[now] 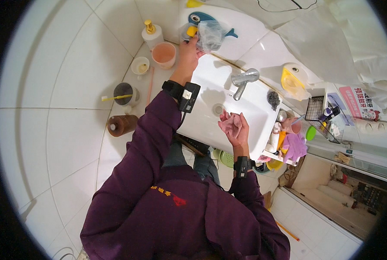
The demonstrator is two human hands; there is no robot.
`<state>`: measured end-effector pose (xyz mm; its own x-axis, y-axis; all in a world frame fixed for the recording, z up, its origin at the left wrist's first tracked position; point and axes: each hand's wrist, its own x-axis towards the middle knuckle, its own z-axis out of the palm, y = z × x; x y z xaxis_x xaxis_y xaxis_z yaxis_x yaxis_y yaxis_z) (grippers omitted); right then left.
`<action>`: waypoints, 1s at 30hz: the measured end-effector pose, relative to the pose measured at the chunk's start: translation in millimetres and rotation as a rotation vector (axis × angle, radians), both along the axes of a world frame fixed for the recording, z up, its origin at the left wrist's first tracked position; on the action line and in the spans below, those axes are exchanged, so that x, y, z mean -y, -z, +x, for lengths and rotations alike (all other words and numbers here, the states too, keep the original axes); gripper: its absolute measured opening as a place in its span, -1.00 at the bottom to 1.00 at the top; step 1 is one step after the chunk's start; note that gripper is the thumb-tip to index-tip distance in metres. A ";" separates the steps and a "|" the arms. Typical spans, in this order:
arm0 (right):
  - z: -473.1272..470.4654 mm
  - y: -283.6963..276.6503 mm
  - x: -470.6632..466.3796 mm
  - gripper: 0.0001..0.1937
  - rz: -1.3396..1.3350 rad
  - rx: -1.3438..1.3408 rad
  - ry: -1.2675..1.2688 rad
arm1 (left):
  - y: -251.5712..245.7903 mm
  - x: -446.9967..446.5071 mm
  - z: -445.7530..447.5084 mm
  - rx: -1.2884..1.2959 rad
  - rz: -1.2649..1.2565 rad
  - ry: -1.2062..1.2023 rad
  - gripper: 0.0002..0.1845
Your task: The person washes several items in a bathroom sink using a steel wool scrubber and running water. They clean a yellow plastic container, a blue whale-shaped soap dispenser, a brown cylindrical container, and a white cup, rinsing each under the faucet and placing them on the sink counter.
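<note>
My left hand (191, 49) reaches to a blue whale-shaped wall holder (201, 17) at the back of the basin. Its fingers are at the holder's lower part, beside a yellow piece (192, 31) and a crumpled clear mesh or plastic bag (210, 34). Whether the fingers grip anything there is partly hidden. Over the white washbasin (206, 84), my right hand (240, 134) is palm up and holds a crumpled pink cloth (231, 125). The chrome faucet (245, 78) stands beyond this hand, and the drain (218, 109) lies to its left.
Left of the basin stand a white pump bottle (153, 37), a pink cup (163, 55), a white cup (140, 66), a mug (128, 94) with a toothbrush and a brown bottle (122, 125). A steel scourer (273, 100) sits on the right rim, near crowded bottles and a purple cloth (294, 147).
</note>
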<state>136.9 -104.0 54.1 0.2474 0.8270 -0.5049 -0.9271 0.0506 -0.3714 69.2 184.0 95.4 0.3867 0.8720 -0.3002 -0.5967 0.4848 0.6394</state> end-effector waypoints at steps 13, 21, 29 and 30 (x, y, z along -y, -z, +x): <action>-9.5 -39.5 0.0 -0.74 0.017 0.226 -0.083 | -38.7 42.6 -13.5 -0.142 0.059 -0.056 -0.70; -18.5 -105.5 -11.3 -0.43 -0.260 1.715 -0.253 | 9.9 164.2 -64.1 -0.266 -0.130 0.242 -0.62; -15.5 -106.5 -5.4 -0.80 -0.250 2.111 0.013 | 5.0 190.5 -62.3 -0.277 -0.078 0.427 -0.57; -4.9 -114.4 2.9 -0.82 -0.359 1.870 0.054 | 4.3 189.6 -63.0 -0.281 -0.072 0.449 -0.57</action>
